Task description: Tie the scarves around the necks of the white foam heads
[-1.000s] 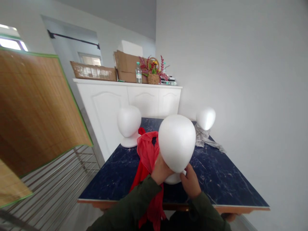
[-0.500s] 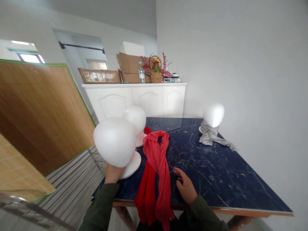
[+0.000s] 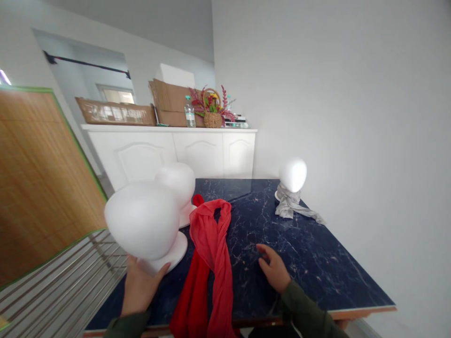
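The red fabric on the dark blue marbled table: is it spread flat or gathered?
Gathered. The long red fabric lies in narrow, wrinkled lengths, bending around a gap where the dark blue marbled table shows.

The nearer white head (image 3: 143,220) moved left past the coral scarf (image 3: 221,263) — seemingly set down.

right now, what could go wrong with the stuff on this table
The near white head is close to the left edge of the table, with the left hand at its base; a nudge that way might tip it off. It overlaps the white head behind in this view, so they could knock together; whether they touch is unclear. The red cloth runs over the front edge, so a snag might drag it down.
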Tool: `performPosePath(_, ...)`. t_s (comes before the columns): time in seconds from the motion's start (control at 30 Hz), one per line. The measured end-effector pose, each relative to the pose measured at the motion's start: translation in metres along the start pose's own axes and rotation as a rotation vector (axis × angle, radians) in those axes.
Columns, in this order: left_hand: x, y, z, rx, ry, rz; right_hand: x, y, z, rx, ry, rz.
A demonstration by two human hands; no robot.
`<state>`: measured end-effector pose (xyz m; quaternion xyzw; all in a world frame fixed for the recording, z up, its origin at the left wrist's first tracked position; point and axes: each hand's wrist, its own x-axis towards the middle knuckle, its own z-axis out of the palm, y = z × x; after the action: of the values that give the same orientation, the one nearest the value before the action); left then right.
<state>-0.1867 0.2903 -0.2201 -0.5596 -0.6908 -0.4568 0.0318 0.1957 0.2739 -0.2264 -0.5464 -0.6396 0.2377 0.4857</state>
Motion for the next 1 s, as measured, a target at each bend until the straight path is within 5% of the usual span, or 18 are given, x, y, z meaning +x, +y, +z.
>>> performPosePath(0.17, 0.005, -0.017, 0.011, 0.24, -0.141, -0.053, 0.11, 0.043, -0.089, -0.36, 0.324, 0.153)
performPosePath(0.3, 0.019, -0.015, 0.017, 0.265, -0.122, -0.04, 0.161, 0.073, -0.127, -0.484, 0.424, 0.307)
performPosePath(0.67, 0.016, -0.011, 0.017, 0.344, -0.109, -0.099, 0.218, 0.121, -0.133, -0.629, 0.431, 0.616)
performPosePath(1.0, 0.017, -0.014, 0.019, 0.385, -0.045, -0.107, 0.258, 0.131, -0.122, -0.648, 0.364, 0.77)
